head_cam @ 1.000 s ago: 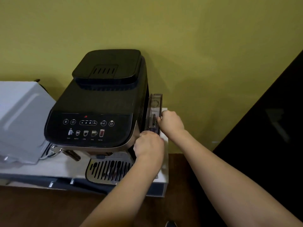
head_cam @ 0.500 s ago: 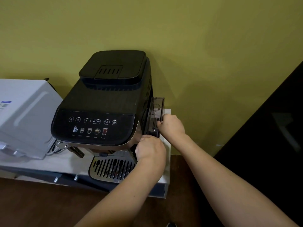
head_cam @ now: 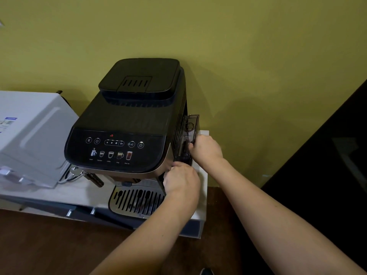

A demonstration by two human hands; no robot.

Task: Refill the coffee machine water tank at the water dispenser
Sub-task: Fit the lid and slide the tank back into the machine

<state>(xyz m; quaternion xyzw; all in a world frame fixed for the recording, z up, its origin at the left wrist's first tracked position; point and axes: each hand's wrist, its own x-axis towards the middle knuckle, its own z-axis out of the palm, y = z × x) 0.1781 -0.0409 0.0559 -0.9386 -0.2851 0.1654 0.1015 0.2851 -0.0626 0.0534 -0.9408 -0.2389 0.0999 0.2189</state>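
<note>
1. While the black coffee machine (head_cam: 127,124) stands on a white desk (head_cam: 59,193) in the middle of the frame, its smoky clear water tank (head_cam: 188,135) sits at the machine's right side, just right of centre, standing a little proud of the housing.
2. The right hand (head_cam: 206,149) rests against the tank's outer edge, its fingers curled onto the tank's top; its grip is closed on the water tank.
3. The left hand (head_cam: 181,183) is just below it, at the machine's lower right front corner, fingers bent inward against the tank's near end; whether that grip truly clasps the tank or only presses on it I cannot tell.
4. The metal drip tray (head_cam: 135,201) shows at the lower middle, partly behind the left hand.
5. A white appliance (head_cam: 33,135) sits at the left edge, beside the machine.
6. An olive-yellow wall (head_cam: 258,56) fills the upper frame.
</note>
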